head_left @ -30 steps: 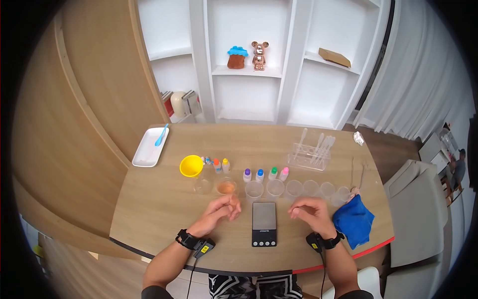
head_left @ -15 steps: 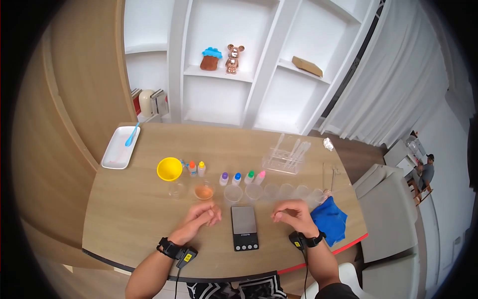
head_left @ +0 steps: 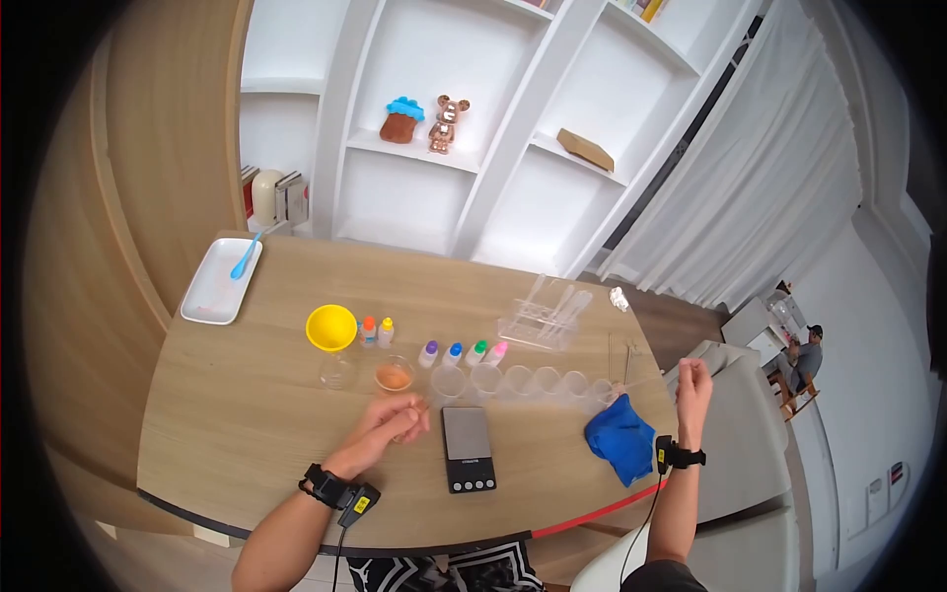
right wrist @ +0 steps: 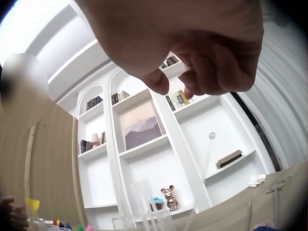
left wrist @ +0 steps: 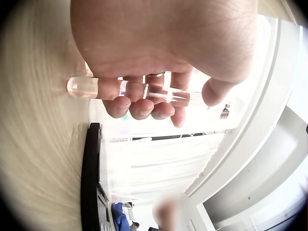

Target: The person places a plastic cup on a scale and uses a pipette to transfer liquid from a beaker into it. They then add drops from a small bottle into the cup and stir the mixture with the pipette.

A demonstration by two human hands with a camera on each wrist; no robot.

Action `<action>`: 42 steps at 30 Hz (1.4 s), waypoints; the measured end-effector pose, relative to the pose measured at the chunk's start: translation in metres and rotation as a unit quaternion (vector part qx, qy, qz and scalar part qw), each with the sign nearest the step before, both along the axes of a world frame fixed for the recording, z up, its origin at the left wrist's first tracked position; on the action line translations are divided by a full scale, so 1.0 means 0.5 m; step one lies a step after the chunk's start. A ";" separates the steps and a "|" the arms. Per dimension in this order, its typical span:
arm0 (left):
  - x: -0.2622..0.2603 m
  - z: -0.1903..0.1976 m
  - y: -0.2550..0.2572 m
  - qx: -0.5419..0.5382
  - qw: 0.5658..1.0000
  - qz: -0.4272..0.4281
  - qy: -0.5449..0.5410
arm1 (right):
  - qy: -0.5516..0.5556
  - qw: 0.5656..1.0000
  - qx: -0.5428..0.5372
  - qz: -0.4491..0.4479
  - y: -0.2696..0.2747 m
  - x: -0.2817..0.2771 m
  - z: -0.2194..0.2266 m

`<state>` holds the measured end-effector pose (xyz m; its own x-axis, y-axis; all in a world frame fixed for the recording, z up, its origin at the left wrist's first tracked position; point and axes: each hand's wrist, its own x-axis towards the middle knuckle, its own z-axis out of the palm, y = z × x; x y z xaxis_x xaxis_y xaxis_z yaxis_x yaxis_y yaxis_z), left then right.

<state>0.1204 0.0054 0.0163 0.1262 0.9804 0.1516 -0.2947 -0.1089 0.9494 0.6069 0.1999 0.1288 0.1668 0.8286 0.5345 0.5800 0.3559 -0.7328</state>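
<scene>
My left hand [head_left: 387, 426] rests low over the table, left of the black digital scale [head_left: 468, 450]. Its curled fingers grip a clear test tube [left wrist: 83, 87], the rounded end poking out past the little finger toward the tabletop. Raised off the table's right side is my right hand [head_left: 694, 385], above and beyond the blue cloth [head_left: 619, 439]. In the right wrist view its fingers [right wrist: 226, 72] are loosely bent, with nothing visible between them and the thumb. A cup with orange contents [head_left: 394, 375] stands just beyond the left hand.
A row of clear cups [head_left: 485, 379] runs behind the scale. Behind them stand several colour-capped bottles [head_left: 454, 355] and a clear rack [head_left: 538, 331] with pipettes. A yellow funnel [head_left: 331, 328] and a white tray [head_left: 219, 281] lie left. Crumpled foil [head_left: 619, 299] sits at the far right corner.
My right hand has lifted from beside the scale and swung out to the right, past the blue cloth. The left hand keeps its place by the scale. The head view has turned rightward.
</scene>
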 end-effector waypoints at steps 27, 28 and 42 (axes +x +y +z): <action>-0.002 0.014 -0.004 -0.005 1.000 0.001 -0.006 | -0.149 0.984 0.076 0.065 0.009 -0.116 0.029; -0.002 0.015 -0.005 -0.008 1.000 0.000 -0.006 | -0.183 0.975 0.071 0.105 -0.001 -0.160 0.051; -0.008 0.009 -0.006 0.037 0.999 -0.031 0.001 | -0.513 0.794 -0.059 0.320 0.056 -0.528 -0.040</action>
<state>0.1161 0.0025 0.0206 0.1863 0.9570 0.2225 -0.3021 -0.1597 0.9398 0.3428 0.2278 0.1089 -0.7826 0.6219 0.0284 0.6207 0.7830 -0.0412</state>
